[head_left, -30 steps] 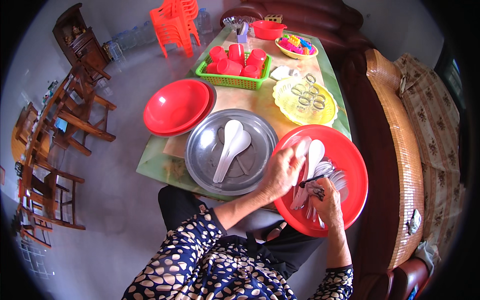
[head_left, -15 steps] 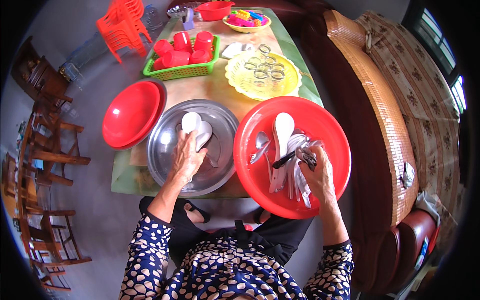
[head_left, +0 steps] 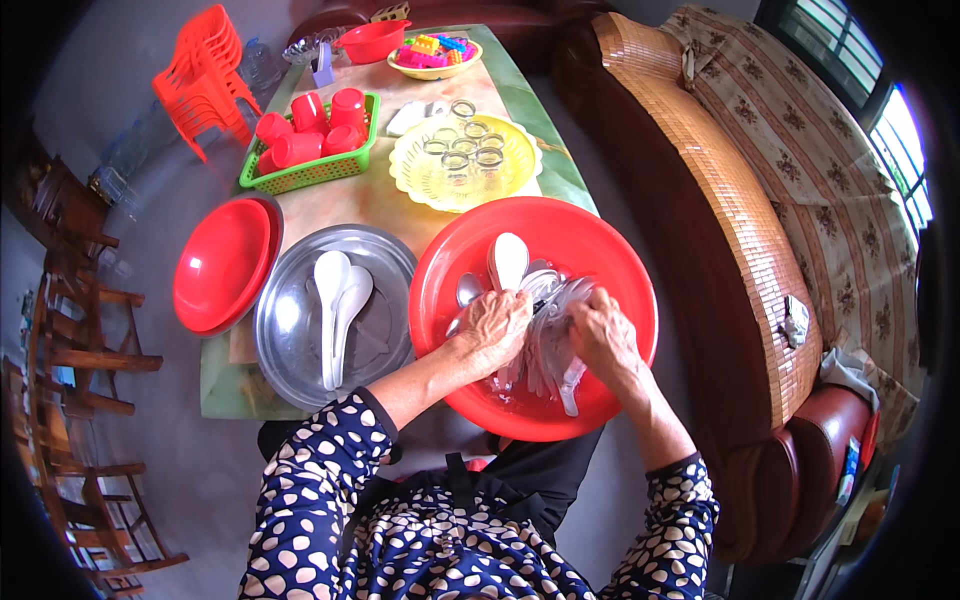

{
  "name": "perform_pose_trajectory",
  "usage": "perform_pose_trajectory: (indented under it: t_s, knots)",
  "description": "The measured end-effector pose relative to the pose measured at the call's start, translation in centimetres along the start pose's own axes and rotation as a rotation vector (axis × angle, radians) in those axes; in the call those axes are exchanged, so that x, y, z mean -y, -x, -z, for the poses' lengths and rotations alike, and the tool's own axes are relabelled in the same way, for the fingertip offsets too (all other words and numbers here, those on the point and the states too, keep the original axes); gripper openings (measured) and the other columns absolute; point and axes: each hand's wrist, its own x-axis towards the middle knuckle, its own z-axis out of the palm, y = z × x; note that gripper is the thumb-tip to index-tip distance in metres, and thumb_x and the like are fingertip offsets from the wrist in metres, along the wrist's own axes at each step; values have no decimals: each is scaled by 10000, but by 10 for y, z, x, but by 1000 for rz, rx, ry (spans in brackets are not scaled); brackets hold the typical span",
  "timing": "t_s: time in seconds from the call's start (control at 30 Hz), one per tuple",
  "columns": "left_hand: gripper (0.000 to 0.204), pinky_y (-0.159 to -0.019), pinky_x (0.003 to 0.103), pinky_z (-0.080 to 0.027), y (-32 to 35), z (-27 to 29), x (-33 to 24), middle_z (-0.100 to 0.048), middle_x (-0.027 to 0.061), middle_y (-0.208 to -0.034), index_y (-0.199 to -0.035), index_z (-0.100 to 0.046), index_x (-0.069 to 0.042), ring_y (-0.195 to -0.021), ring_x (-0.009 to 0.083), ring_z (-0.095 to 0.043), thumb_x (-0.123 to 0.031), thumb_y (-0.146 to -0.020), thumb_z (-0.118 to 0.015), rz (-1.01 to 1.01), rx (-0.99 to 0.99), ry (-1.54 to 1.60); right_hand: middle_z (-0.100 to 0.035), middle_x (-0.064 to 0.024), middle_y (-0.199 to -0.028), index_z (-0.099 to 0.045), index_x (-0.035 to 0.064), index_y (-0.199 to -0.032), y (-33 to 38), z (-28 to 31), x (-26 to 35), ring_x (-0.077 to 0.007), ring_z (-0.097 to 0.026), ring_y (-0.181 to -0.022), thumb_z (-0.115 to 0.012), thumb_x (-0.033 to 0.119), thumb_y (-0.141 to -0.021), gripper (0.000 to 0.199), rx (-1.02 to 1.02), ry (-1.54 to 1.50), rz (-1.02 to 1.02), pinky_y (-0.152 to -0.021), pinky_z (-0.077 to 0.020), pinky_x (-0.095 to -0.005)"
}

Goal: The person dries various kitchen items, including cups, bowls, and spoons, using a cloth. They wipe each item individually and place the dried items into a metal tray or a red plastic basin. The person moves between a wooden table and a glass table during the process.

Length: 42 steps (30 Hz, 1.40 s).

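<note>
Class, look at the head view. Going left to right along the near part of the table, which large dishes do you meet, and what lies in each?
Stacked red basins, empty → metal tray with two white spoons → big red basin with spoons, where left hand and right hand work.

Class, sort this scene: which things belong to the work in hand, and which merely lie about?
In use: left hand, right hand, spoons, red basin, metal tray.
Lying about: green basket of red cups, yellow plate of glasses, red bowls.

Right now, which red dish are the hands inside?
The big red basin on the right, full of spoons. The other red basin sits untouched at the table's left edge.
</note>
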Motion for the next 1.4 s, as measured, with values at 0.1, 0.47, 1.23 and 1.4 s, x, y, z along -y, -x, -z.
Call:
perform_pose_trajectory:
  t_s: [0.1,0.47,1.23,1.4]
  knots:
    - [332,-737,502,-453,-4,-5,11,-596,238,-867,-983,-457,18,-818,431,-584,-172,-735,-569,-65,-61,191,-534,-192,-954,-599,49,-905,-4,-3,-6,-363,-575,-873,-566,100,-748,168,87,29,95,-713,-506,-433]
    - [237,-667,516,-448,28,11,9,-572,285,-912,-1061,-477,-40,-813,425,-577,-205,-892,-472,-14,-178,296,-544,-195,-897,-590,32,-956,-7,15,-17,-358,-578,-821,-637,70,-737,227,-218,-419,-164,-688,-473,-437]
    - [320,-558,474,-479,60,21,-28,-621,190,-790,-1155,-411,-37,-634,341,-627,-79,-840,-447,-5,-267,-76,-587,-70,-745,-581,0,-946,-37,35,23,-131,-566,-631,-543,106,-814,173,-203,-1099,-124,-515,-463,-269]
    - [390,-545,444,-477,51,12,-23,-620,202,-836,-1208,-337,-55,-684,344,-626,-74,-866,-524,-122,-437,204,-607,-78,-671,-577,-17,-862,-37,42,37,-114,-559,-555,-547,165,-859,185,-253,-1014,-172,-460,-443,-274]
